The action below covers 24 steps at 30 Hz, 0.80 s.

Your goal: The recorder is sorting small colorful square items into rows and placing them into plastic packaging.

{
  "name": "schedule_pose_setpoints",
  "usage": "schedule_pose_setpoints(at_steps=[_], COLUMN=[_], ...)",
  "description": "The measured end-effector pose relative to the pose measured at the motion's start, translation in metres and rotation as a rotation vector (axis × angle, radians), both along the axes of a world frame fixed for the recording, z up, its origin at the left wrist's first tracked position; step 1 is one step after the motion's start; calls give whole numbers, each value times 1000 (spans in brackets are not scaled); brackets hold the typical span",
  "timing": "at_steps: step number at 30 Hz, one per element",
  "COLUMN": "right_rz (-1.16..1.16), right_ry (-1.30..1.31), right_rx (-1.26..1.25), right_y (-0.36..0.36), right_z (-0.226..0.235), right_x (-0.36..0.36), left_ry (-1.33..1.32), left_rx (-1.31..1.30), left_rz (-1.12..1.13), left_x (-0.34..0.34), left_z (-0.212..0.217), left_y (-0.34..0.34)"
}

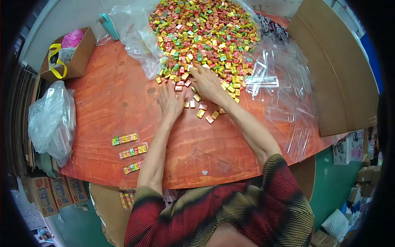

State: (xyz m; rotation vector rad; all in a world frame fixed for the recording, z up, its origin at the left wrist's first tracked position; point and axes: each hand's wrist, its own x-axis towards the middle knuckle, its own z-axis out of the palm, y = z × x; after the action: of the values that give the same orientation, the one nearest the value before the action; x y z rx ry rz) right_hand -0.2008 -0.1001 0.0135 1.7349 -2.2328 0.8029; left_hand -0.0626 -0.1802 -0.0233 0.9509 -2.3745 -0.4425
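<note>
A big heap of small wrapped blocks (205, 33), candy-like in yellow, red, green and brown, covers the far middle of the table. My right hand (207, 85) reaches into its near edge, fingers stretched out and apart over the blocks. To its left lies my left hand (170, 102), fingers extended beside the front of the heap; its fingertips touch or nearly touch a few blocks. Several loose blocks (201, 113) are scattered between and below my hands. Near my left forearm are three clear trays, among them one filled tray (124, 139), each holding a row of blocks.
Clear empty plastic trays (263, 80) pile up at the right beside a tall cardboard sheet (333, 70). Plastic film (142, 45) borders the heap's left. A cardboard box (78, 57) and a plastic bag (53, 119) stand at the left of the red table (98, 99).
</note>
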Motion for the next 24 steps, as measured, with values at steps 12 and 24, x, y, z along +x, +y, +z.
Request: schedule_pose_setpoints(at_steps=[12,24], right_rz=[86,82], right_ry=[119,-335], right_rx=[15,174], right_y=[91,164], right_z=[-2,-5], right_x=[38,112], left_ry=[-36,-37], left_rx=[38,164], left_rz=[-320,-312], left_x=[46,103], left_z=[18,25], left_y=[85,132])
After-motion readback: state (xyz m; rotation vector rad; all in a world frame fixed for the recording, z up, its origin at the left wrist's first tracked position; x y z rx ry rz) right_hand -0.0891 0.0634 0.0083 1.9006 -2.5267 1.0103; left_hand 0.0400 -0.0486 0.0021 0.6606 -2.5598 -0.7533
